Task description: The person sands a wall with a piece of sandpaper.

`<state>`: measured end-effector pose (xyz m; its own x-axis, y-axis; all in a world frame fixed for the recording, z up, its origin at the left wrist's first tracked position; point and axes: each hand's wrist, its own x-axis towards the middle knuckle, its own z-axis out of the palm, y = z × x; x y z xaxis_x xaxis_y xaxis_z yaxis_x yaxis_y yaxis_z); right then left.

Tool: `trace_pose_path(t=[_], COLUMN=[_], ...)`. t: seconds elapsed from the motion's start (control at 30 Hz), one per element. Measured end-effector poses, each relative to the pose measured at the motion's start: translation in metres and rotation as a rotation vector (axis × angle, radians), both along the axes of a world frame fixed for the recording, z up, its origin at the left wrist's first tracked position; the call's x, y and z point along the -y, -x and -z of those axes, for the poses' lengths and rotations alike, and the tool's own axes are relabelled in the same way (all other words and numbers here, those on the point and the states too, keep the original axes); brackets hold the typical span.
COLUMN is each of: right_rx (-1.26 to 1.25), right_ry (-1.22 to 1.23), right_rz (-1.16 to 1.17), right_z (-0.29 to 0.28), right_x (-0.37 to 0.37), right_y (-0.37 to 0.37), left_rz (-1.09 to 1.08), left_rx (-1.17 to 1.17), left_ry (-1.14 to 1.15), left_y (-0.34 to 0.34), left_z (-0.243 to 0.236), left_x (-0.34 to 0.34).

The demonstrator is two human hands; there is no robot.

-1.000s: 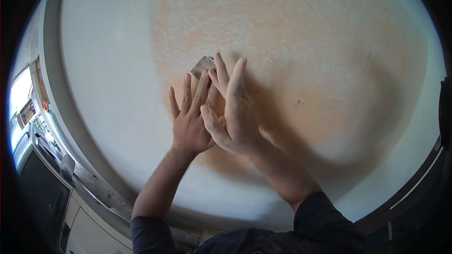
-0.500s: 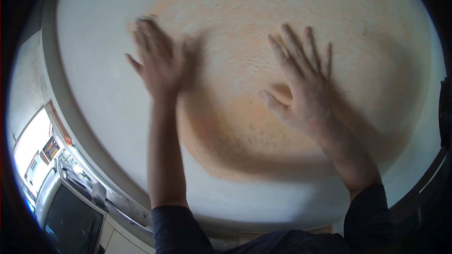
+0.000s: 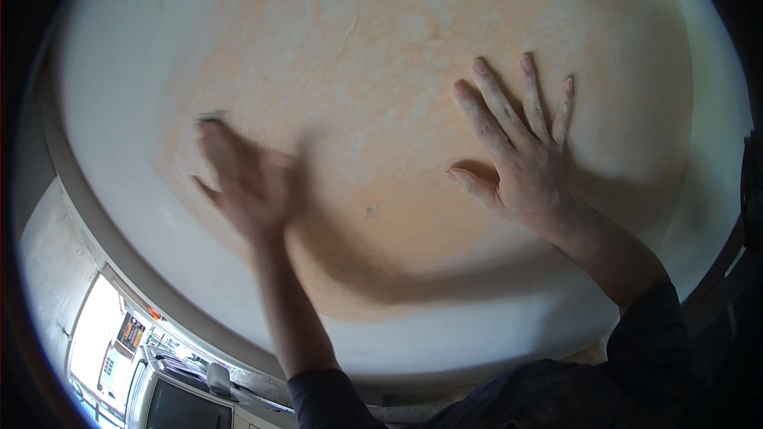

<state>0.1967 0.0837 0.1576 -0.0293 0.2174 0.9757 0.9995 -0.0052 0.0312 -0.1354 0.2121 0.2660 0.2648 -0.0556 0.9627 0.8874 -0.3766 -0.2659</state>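
Observation:
A broad pale surface (image 3: 413, 167) with a large orange-tan, mottled patch fills most of the view. My left hand (image 3: 246, 183), blurred by motion, presses on the left part of this patch. A thin dark-edged piece (image 3: 211, 117) shows at its fingertips; the rest is hidden under the hand, and I cannot make out its kind. On the right side of the patch, my right hand (image 3: 524, 159) lies flat with fingers spread and nothing in it. Pale dust coats its fingers.
At the lower left stands a vehicle (image 3: 187, 405) with a dark window and a side mirror. Behind it is a bright opening (image 3: 95, 330). A curved pale edge (image 3: 143, 270) borders the surface on the left.
My left hand has moved down and slightly left over the patch. My right hand stays spread and has shifted slightly within the view. The view itself has tilted, bringing the vehicle lower.

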Motion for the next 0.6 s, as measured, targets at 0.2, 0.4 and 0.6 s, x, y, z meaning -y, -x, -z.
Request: trace_pose_path(t=[0.2, 0.4, 0.6], right_rx=[0.111, 0.022, 0.103], right_ry=[-0.104, -0.018, -0.003], right_rz=[-0.04, -0.144, -0.169], right_z=[-0.005, 0.002, 0.004], right_x=[-0.004, -0.001, 0.009], right_y=[-0.018, -0.032, -0.022], left_rz=[0.066, 0.069, 0.016], left_rx=[0.343, -0.095, 0.255], left_ry=[0.158, 0.215, 0.096], left_y=[-0.002, -0.159, -0.109], left_z=[-0.091, 0.134, -0.034], left_x=[0.012, 0.077, 0.042])
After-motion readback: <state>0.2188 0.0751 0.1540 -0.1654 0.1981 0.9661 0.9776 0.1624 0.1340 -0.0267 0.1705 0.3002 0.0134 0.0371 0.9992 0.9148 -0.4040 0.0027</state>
